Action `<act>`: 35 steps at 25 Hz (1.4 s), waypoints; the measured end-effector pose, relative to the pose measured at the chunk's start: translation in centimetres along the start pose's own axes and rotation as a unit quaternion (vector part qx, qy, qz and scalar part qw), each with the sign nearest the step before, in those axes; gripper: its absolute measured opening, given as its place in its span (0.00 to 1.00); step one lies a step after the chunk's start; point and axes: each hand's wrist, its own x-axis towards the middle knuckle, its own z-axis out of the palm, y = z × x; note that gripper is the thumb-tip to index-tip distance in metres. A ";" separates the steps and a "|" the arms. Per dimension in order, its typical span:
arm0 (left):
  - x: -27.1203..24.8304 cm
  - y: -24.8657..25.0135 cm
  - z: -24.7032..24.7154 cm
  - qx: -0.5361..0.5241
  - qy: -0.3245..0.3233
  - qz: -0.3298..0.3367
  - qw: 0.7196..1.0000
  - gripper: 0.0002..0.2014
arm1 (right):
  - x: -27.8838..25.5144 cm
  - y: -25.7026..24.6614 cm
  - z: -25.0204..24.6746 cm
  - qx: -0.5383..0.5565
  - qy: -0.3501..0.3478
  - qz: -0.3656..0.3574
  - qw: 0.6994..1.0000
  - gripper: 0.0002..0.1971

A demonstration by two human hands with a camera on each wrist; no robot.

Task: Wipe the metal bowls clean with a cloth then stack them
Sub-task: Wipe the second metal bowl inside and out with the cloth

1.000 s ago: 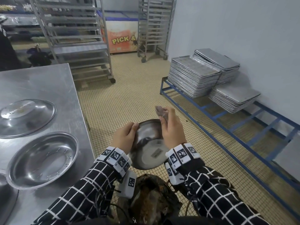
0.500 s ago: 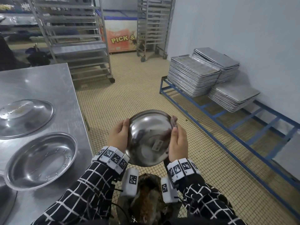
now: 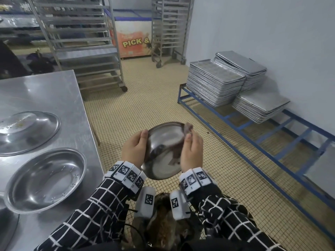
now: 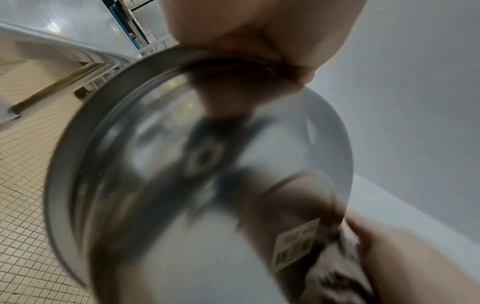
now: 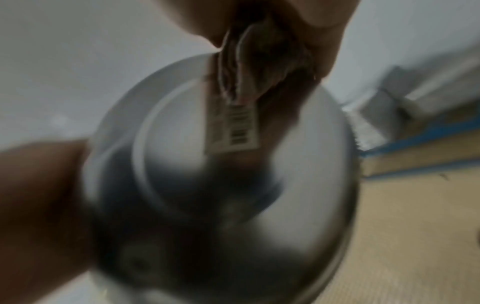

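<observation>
A round metal bowl [image 3: 163, 151] is held up in front of me above the tiled floor, its underside turned towards me. My left hand [image 3: 135, 151] grips its left rim. My right hand [image 3: 192, 151] holds a brownish cloth [image 3: 188, 128] against the bowl's right rim. In the left wrist view the bowl [image 4: 194, 174] fills the frame, with a barcode sticker [image 4: 294, 244] on its outside. The right wrist view shows the cloth [image 5: 257, 67] bunched under my fingers on the bowl [image 5: 221, 185]. On the steel table [image 3: 45, 93] lie one upright bowl [image 3: 47, 180] and an overturned one [image 3: 25, 131].
Part of a third bowl [image 3: 7, 229] shows at the table's near left corner. Stacks of metal trays [image 3: 215, 84] rest on a blue frame [image 3: 272, 160] along the right wall. Wheeled racks [image 3: 81, 42] stand behind, and a chest freezer [image 3: 134, 38] is at the back.
The bowl has been turned and tilted between my hands. My right hand with the cloth has slid along the bowl's right rim. The bowls on the table have not moved.
</observation>
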 end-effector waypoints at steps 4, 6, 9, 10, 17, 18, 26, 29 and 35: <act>0.1 0.0 -1.1 -0.106 -0.009 -0.058 0.993 0.24 | 0.4 1.0 -2.7 0.273 -0.097 0.315 0.904 0.38; 0.0 -0.5 -1.5 -0.118 -0.024 -0.026 0.992 0.24 | 0.1 0.2 -4.1 0.394 -0.124 0.367 0.833 0.32; 0.1 -1.2 -1.8 -0.142 -0.044 -0.012 0.989 0.09 | 0.2 -0.7 -4.5 0.389 -0.135 0.358 0.838 0.11; 0.3 -1.7 -1.9 -0.148 -0.046 -0.023 0.988 0.09 | 0.2 -0.9 -4.4 0.368 -0.136 0.350 0.851 0.08; -1.4 -2.1 -4.1 -0.114 0.005 -0.092 0.989 0.13 | -2.0 -1.9 -4.4 0.110 -0.196 0.191 0.955 0.11; -1.9 -1.8 -4.6 -0.109 0.019 -0.083 0.990 0.11 | -2.4 -2.3 -4.3 0.078 -0.193 0.159 0.965 0.10; -8.6 -2.5 -13.4 -0.070 0.235 -0.086 0.966 0.08 | -8.1 -6.1 0.7 0.117 -0.286 0.022 0.951 0.15; -10.2 -2.8 -17.8 -0.031 0.284 -0.085 0.955 0.08 | -9.8 -8.9 3.9 0.146 -0.347 0.005 0.926 0.15; -11.1 -5.0 -28.5 -0.039 0.341 -0.104 0.933 0.09 | -12.3 -14.8 13.8 0.149 -0.411 0.026 0.899 0.17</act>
